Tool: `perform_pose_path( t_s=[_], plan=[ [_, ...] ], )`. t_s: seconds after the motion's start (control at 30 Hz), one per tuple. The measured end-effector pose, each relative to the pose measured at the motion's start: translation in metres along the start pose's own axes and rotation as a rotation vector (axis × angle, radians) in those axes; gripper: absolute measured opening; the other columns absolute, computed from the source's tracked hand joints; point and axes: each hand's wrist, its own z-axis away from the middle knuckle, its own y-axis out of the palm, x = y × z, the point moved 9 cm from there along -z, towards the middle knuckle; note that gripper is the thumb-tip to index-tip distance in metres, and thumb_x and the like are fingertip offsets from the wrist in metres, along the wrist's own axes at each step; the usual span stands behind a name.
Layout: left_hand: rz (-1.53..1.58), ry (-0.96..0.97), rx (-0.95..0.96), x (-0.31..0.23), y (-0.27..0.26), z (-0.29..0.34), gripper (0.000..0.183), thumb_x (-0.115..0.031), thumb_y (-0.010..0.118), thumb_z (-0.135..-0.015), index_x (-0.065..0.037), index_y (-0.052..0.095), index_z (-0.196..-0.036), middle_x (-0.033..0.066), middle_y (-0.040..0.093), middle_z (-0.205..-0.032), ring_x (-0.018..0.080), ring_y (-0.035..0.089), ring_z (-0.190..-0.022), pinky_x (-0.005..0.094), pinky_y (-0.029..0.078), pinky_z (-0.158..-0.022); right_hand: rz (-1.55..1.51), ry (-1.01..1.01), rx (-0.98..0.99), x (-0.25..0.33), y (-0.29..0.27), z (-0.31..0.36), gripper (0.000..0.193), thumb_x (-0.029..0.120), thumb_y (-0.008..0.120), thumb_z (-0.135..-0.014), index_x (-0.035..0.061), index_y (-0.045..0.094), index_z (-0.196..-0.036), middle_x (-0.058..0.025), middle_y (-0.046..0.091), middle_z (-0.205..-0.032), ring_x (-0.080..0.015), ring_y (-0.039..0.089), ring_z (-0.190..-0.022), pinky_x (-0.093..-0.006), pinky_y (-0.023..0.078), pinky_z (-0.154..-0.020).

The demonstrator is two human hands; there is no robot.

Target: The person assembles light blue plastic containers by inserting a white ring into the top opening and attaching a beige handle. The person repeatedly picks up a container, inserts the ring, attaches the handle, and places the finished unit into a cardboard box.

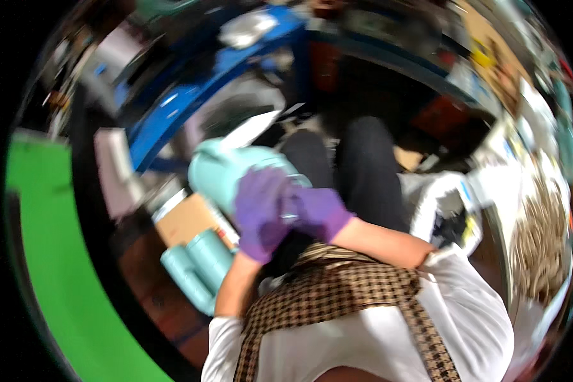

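Observation:
A teal rounded container [216, 169], perhaps a jug or flask body, lies across my lap at the left, tilted and blurred. My left hand [261, 207], in a purple glove, curls over its near end. Close against it, my right hand [321, 213], also gloved in purple, is bent inward with its fingertips partly hidden. Something small and shiny glints between the two hands, too smeared to name. A white sheet or flap [251, 129] sticks up past the container's far side.
Two teal cylinders [211, 253] lie beside a cardboard box [186, 221] at my left. Farther out are a blue frame [191, 102] and a green surface [51, 254]. On the right stand a white plastic bag [426, 197] and a heap of beige strands [541, 235].

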Motion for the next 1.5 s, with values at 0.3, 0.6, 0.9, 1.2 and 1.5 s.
perform_pose_path(
  t_s=[0.3, 0.6, 0.9, 1.2, 1.5],
  plan=[
    [0.102, -0.252, -0.388, 0.097, -0.059, -0.028, 0.109, -0.003, 0.089, -0.063, -0.003, 0.026, -0.152, 0.0137, 0.061, -0.135, 0.0272, 0.058, -0.118, 0.0366, 0.046, -0.103, 0.059, 0.118, -0.202, -0.025, -0.146, 0.136, 0.034, 0.010, 0.072, -0.084, 0.0112, 0.066, -0.118, -0.0095, 0.069, -0.115, -0.0315, 0.066, -0.104, -0.0406, 0.055, -0.087],
    [0.098, -0.092, -0.512, 0.072, -0.079, -0.026, 0.110, -0.018, 0.087, -0.072, -0.003, 0.015, -0.154, 0.0169, 0.059, -0.137, 0.0291, 0.056, -0.126, 0.0402, 0.040, -0.112, 0.561, 1.465, -0.048, -0.279, -0.162, 0.363, 0.034, 0.038, 0.066, -0.091, 0.0082, 0.073, -0.106, -0.0186, 0.070, -0.111, -0.0361, 0.067, -0.103, -0.0457, 0.053, -0.089],
    [0.258, -0.343, -0.510, 0.121, -0.054, -0.016, 0.093, -0.018, 0.090, -0.064, -0.001, 0.046, -0.144, 0.0084, 0.064, -0.130, 0.0231, 0.053, -0.128, 0.0368, 0.036, -0.114, 0.444, 1.302, -0.373, -0.301, -0.160, 0.376, 0.036, 0.030, 0.067, -0.083, 0.0047, 0.072, -0.108, -0.0223, 0.068, -0.115, -0.0410, 0.064, -0.109, -0.0452, 0.051, -0.093],
    [0.541, -0.299, -0.389, 0.110, -0.046, -0.020, 0.100, -0.019, 0.098, -0.053, -0.005, 0.048, -0.139, 0.0072, 0.064, -0.121, 0.0199, 0.062, -0.113, 0.0351, 0.048, -0.103, 0.071, 0.939, -0.509, -0.191, -0.194, 0.334, 0.016, -0.001, 0.070, -0.076, -0.0029, 0.057, -0.086, -0.0077, 0.048, -0.081, -0.0202, 0.053, -0.078, -0.0336, 0.047, -0.071],
    [0.336, -0.081, -0.282, 0.074, -0.058, -0.019, 0.119, -0.031, 0.095, -0.059, -0.003, 0.026, -0.153, 0.0071, 0.067, -0.118, 0.0279, 0.064, -0.113, 0.0431, 0.046, -0.103, -0.440, -0.199, 0.035, 0.055, -0.131, -0.033, 0.035, 0.004, 0.074, -0.084, -0.0057, 0.067, -0.116, -0.0205, 0.066, -0.128, -0.0246, 0.071, -0.103, -0.0352, 0.053, -0.093]
  ],
)
